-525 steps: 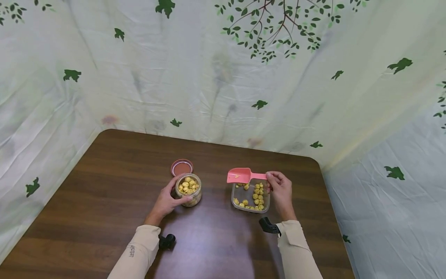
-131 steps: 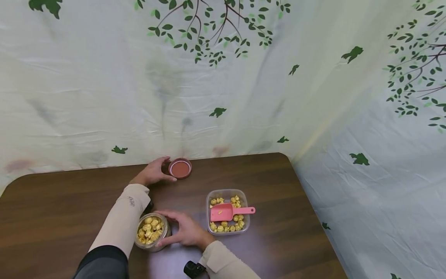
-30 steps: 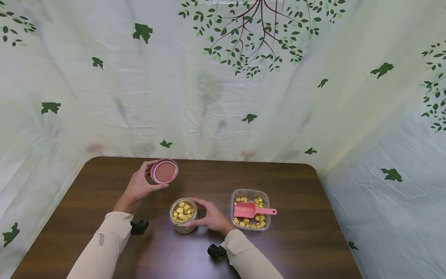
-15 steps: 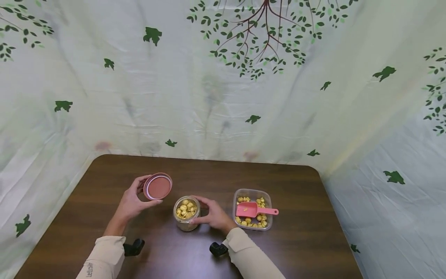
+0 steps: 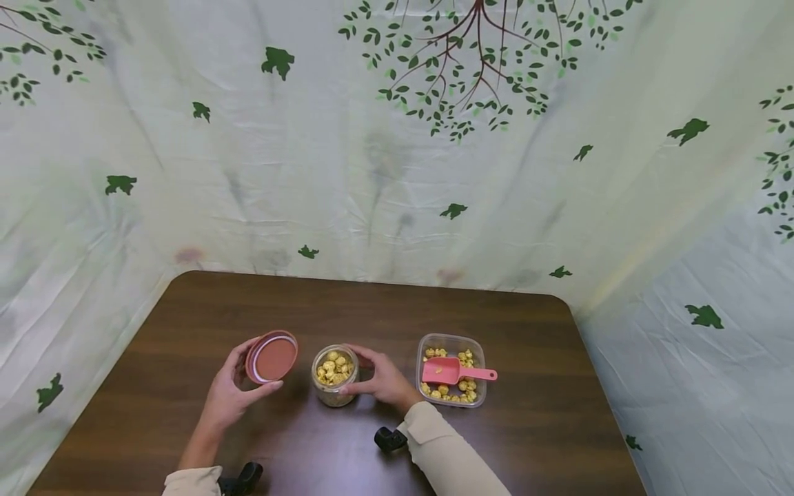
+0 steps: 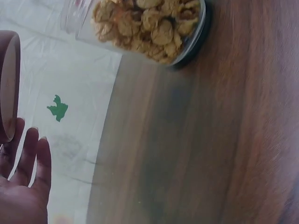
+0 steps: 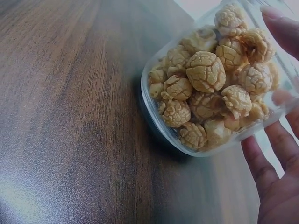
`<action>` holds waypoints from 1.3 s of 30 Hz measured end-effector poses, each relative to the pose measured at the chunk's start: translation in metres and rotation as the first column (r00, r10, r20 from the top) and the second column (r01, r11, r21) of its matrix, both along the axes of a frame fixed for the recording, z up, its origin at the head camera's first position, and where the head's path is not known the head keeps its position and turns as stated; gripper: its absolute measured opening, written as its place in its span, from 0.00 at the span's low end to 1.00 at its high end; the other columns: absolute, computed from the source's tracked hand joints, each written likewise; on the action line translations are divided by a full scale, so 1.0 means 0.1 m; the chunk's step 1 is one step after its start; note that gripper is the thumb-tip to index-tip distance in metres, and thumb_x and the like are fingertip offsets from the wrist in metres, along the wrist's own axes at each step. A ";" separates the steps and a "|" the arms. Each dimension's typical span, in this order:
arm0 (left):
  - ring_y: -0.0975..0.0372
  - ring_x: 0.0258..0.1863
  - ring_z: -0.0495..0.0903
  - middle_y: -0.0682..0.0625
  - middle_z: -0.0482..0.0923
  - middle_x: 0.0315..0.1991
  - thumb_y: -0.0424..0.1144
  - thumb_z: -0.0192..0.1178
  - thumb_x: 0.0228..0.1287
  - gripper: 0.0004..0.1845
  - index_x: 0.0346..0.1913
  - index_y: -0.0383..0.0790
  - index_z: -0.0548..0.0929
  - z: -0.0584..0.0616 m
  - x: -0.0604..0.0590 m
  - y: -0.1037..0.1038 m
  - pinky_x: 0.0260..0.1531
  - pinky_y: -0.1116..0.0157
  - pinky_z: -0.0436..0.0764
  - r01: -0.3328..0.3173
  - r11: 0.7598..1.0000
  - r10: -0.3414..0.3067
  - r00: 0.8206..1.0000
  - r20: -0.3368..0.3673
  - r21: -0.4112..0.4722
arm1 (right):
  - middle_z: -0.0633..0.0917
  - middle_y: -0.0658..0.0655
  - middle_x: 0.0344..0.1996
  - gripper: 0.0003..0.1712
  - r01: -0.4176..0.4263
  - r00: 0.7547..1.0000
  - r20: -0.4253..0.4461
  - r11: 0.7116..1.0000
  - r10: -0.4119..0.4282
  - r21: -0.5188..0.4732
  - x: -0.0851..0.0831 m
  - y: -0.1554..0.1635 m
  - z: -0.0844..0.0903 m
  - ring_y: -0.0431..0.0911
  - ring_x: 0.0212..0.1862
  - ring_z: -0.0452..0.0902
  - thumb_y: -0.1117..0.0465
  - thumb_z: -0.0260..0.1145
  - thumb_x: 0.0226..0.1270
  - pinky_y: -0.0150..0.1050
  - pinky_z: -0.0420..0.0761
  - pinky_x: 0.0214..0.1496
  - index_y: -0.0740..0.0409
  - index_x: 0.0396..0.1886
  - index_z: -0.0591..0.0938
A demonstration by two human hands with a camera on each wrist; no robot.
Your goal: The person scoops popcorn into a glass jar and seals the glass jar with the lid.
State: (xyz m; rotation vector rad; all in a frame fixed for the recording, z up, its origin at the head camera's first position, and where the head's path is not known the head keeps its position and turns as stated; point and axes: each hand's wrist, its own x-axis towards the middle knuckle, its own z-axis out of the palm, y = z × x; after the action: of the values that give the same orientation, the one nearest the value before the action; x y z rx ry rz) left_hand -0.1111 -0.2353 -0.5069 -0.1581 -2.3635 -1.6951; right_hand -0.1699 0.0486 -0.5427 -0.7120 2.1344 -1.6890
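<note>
A clear jar full of yellow popcorn balls stands open on the brown table. My right hand grips the jar's right side, fingers curled round it. My left hand holds a red-brown lid tilted in the air just left of the jar; the lid's edge shows in the left wrist view above the fingers. The jar also shows there, and the popcorn fills the right wrist view.
A clear square tub with more popcorn and a pink scoop lying in it sits right of the jar. Leaf-printed cloth walls off the table's far and right sides.
My left hand has carried the lid from the far side of the table down and nearer, to just left of the jar. The right hand keeps its hold on the jar.
</note>
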 end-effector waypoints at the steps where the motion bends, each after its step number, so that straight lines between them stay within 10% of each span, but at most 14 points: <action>1: 0.78 0.52 0.70 0.63 0.70 0.54 0.20 0.73 0.41 0.44 0.65 0.27 0.64 0.00 0.02 0.02 0.48 0.84 0.69 0.002 1.000 -0.001 1.000 -0.008 0.027 | 0.78 0.52 0.61 0.44 0.001 1.000 0.005 1.000 -0.001 0.000 0.00 0.00 0.00 0.42 0.59 0.75 0.63 0.78 0.50 0.38 0.70 0.62 0.53 0.68 0.71; 12: 0.69 0.52 0.75 0.53 0.75 0.54 0.04 0.60 0.33 0.45 0.63 0.18 0.58 -0.20 0.16 0.20 0.49 0.77 0.75 0.157 0.886 -0.095 0.982 -0.160 0.436 | 0.77 0.51 0.61 0.44 0.010 1.000 0.024 1.000 -0.010 0.014 0.00 0.01 -0.02 0.44 0.59 0.75 0.62 0.78 0.51 0.44 0.72 0.62 0.49 0.69 0.70; 23: 0.64 0.57 0.74 0.49 0.71 0.62 0.08 0.56 0.47 0.41 0.67 0.27 0.59 -0.33 0.27 0.36 0.51 0.72 0.76 0.315 0.691 -0.207 0.949 -0.240 0.651 | 0.77 0.52 0.62 0.44 0.011 1.000 0.029 1.000 -0.011 0.011 0.00 0.00 -0.01 0.45 0.60 0.74 0.62 0.77 0.51 0.43 0.71 0.63 0.52 0.69 0.69; 32: 0.63 0.56 0.74 0.48 0.71 0.60 0.05 0.54 0.41 0.45 0.68 0.26 0.57 -0.34 0.28 0.41 0.51 0.71 0.77 0.266 0.678 -0.162 0.963 -0.214 0.685 | 0.77 0.51 0.62 0.43 0.010 0.999 0.039 1.000 -0.011 0.012 0.01 0.00 -0.03 0.46 0.61 0.73 0.61 0.77 0.52 0.45 0.71 0.63 0.50 0.69 0.69; 39: 0.62 0.55 0.74 0.48 0.70 0.60 0.07 0.57 0.42 0.47 0.70 0.26 0.54 -0.29 0.20 0.42 0.50 0.71 0.77 0.232 0.711 -0.150 0.972 -0.179 0.664 | 0.77 0.52 0.61 0.43 0.015 0.999 0.034 1.000 -0.015 0.010 0.01 -0.01 -0.04 0.47 0.61 0.73 0.63 0.77 0.52 0.46 0.71 0.63 0.50 0.69 0.70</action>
State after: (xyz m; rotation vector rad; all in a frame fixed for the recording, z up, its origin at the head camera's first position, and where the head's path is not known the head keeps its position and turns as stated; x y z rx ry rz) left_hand -0.0908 -0.1931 -0.5356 -0.3636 -1.5298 -2.4602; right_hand -0.1691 0.0473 -0.5464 -0.6616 2.1285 -1.6856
